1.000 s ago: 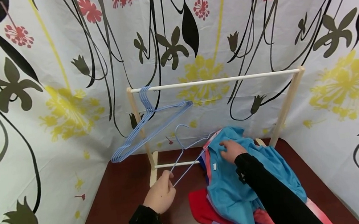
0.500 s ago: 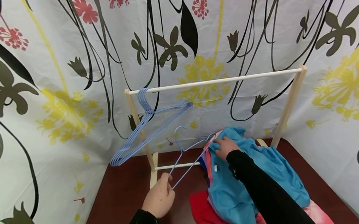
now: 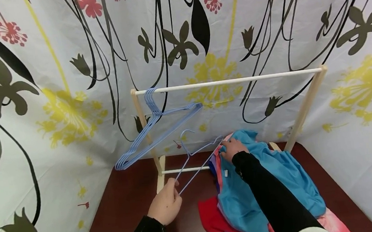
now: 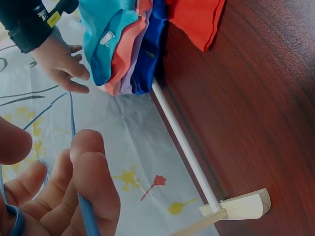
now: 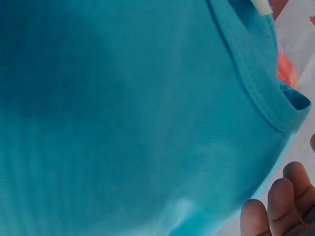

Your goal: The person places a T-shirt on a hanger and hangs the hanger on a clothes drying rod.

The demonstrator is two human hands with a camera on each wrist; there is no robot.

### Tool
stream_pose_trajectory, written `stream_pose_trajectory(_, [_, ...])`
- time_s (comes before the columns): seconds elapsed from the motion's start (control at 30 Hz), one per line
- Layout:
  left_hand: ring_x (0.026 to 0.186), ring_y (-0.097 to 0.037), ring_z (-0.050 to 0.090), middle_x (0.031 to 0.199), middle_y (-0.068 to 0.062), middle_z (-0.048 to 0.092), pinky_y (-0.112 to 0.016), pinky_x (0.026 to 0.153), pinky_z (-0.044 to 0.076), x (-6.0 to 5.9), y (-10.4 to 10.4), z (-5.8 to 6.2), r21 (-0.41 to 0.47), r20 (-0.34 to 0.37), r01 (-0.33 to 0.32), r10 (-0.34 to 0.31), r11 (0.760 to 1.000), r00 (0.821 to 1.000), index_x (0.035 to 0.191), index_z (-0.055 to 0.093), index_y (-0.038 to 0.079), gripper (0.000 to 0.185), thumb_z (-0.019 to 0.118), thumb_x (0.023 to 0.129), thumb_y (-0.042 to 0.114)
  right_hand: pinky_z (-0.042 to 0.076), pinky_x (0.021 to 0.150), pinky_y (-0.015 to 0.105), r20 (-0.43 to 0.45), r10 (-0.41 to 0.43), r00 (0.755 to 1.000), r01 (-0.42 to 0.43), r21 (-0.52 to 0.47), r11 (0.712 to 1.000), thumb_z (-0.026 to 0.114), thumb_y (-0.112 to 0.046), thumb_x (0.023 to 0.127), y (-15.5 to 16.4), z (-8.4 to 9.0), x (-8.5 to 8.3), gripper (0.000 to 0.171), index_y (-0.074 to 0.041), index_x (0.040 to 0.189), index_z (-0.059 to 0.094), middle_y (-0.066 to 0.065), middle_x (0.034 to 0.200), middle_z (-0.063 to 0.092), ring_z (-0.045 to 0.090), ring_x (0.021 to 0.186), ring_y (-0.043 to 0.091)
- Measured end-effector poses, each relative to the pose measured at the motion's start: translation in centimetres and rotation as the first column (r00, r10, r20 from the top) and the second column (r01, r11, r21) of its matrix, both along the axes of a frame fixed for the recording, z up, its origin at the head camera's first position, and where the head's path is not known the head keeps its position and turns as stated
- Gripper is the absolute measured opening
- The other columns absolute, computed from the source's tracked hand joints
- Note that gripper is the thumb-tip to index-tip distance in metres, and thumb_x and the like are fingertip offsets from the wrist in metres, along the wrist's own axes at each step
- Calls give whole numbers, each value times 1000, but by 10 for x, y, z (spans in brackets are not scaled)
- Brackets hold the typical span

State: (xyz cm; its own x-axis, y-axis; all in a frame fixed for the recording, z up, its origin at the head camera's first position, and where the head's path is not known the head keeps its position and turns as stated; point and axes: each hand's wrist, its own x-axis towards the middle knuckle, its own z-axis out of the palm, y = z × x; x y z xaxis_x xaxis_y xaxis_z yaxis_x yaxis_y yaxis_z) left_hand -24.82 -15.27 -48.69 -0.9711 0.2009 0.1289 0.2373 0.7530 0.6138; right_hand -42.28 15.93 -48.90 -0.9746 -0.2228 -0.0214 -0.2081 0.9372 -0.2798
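On the tabletop [image 3: 121, 209], the left hand [image 3: 166, 205] pinches a thin wire hanger [image 3: 194, 160] by its corner; it looks light and springy. The right hand [image 3: 232, 149] grips the collar of the soft, floppy teal shirt [image 3: 274, 182] atop the pile below the rack [image 3: 226, 82].

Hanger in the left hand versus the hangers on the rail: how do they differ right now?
The held hanger is a single one, gripped at one end by the left hand, its far tip by the turquoise shirt at the right hand. The rail hangers are a bunch, hooked on the rail, untouched. All are thin blue wire.
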Motion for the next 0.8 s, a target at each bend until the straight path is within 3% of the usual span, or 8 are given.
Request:
stream_pose_trajectory(0.2, [56, -10, 50, 80, 6, 55, -30, 57, 44, 2, -2, -5, 7, 47, -9, 8, 1000, 999, 125, 52, 10, 28, 51, 98, 13, 46, 94, 55, 10, 5, 1000, -5, 5, 1000, 65, -33, 100, 4, -10, -1, 58, -9, 150, 46, 30, 141, 46, 53, 119, 47])
stream_pose_trajectory(0.47, [52, -10, 48, 76, 6, 53, -29, 53, 43, 2, -7, -11, -3, 60, 5, -5, 1000, 998, 123, 51, 13, 25, 52, 98, 15, 44, 98, 55, 67, 4, 998, -3, -21, 1000, 61, -20, 101, 6, -24, -2, 57, -8, 153, 43, 31, 143, 45, 50, 124, 46])
stream_pose_trajectory(0.8, [52, -8, 46, 76, 6, 51, -28, 53, 42, 0, -5, -11, -21, -3, 5, -5, 1000, 1000, 123, 53, 10, 25, 54, 98, 12, 40, 104, 54, 130, -17, 991, 31, -111, 993, 45, -2, 103, 10, -18, -15, 54, -5, 156, 35, 30, 148, 44, 43, 134, 46])
